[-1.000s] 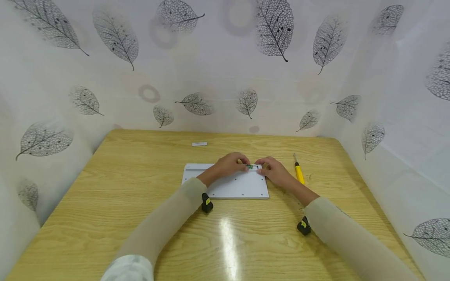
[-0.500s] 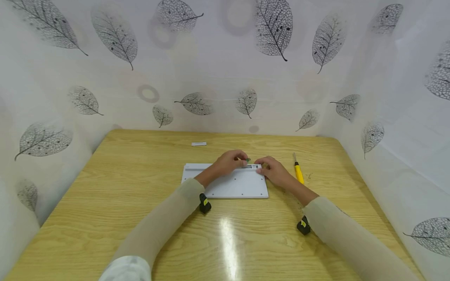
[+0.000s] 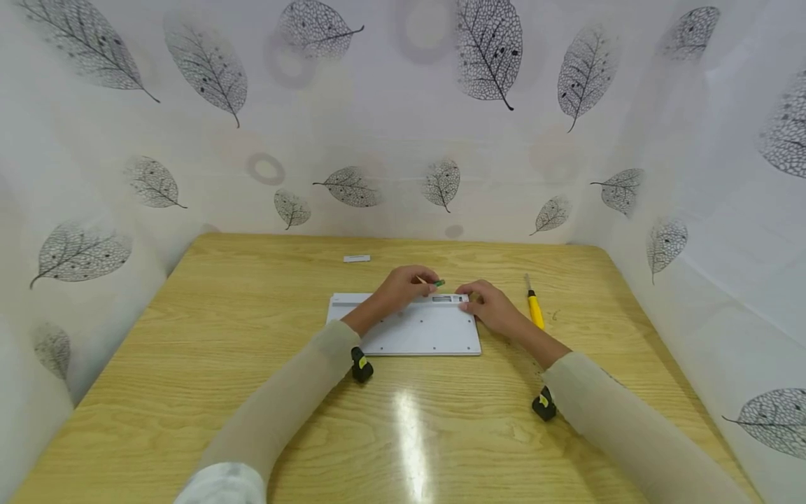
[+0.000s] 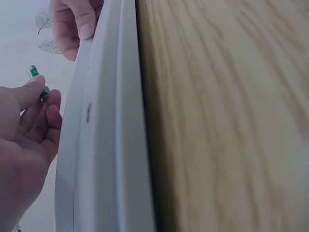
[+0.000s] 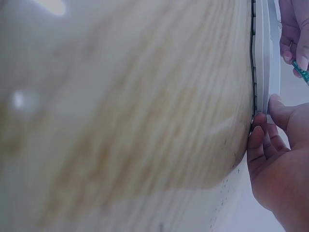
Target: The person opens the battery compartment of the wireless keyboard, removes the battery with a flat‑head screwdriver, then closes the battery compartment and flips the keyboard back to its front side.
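Observation:
A white keyboard [image 3: 422, 336] lies face down on the table, its screw-dotted underside up. Near its far right corner a battery compartment [image 3: 442, 299] is uncovered. Just beyond the far edge, my left hand [image 3: 403, 287] pinches a small green battery [image 3: 439, 283] between thumb and fingers. In the left wrist view the battery [image 4: 33, 72] pokes out past the thumb tip, apart from the keyboard. My right hand [image 3: 494, 308] grips the keyboard's far right corner; the right wrist view has its thumb on the underside and its fingers [image 5: 258, 137] at the key side.
A yellow-handled screwdriver [image 3: 535, 309] lies right of the keyboard, pointing away. Farther back on the left is a small white cover piece [image 3: 357, 258]. Leaf-printed curtains [image 3: 390, 126] hang around the back and sides of the wooden table [image 3: 252, 301].
My left hand has lifted the battery out of the compartment and moved it back and slightly left, beyond the keyboard's far edge. The right hand keeps its hold on the corner.

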Demonstrator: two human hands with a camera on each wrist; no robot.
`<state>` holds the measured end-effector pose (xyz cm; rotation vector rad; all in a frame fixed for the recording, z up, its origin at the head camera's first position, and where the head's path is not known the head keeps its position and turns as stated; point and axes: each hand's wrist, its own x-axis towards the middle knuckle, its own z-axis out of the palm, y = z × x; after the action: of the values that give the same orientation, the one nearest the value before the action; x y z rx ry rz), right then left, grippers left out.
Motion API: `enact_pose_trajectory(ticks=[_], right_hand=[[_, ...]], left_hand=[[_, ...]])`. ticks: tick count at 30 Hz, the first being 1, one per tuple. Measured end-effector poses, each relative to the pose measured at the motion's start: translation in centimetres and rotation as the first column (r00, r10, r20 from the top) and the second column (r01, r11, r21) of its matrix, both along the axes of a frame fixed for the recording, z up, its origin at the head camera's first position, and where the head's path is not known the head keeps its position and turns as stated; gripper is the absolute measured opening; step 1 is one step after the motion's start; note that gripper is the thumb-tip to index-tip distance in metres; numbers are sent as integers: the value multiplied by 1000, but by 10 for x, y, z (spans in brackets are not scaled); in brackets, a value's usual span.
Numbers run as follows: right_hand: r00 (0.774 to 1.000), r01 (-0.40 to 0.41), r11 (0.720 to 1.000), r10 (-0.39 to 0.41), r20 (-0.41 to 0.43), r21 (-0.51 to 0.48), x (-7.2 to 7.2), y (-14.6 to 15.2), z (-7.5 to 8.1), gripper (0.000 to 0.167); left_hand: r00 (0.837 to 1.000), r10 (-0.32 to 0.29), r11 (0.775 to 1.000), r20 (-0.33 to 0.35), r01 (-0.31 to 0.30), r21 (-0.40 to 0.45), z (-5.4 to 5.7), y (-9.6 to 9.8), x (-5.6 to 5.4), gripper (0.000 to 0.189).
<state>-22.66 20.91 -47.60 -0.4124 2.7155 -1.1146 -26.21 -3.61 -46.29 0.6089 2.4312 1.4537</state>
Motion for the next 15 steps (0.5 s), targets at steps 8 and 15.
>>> enact_pose_trajectory(ticks=[8, 15], right_hand=[[1000, 2, 1000, -2, -4, 10, 1, 0, 0, 29], [1000, -10, 1000, 10, -5, -2, 2, 0, 1, 31]], left_hand=[[999, 20, 1000, 37, -20, 5, -3, -6, -2, 18], [998, 27, 999, 60, -28, 18, -2, -11, -1, 16]])
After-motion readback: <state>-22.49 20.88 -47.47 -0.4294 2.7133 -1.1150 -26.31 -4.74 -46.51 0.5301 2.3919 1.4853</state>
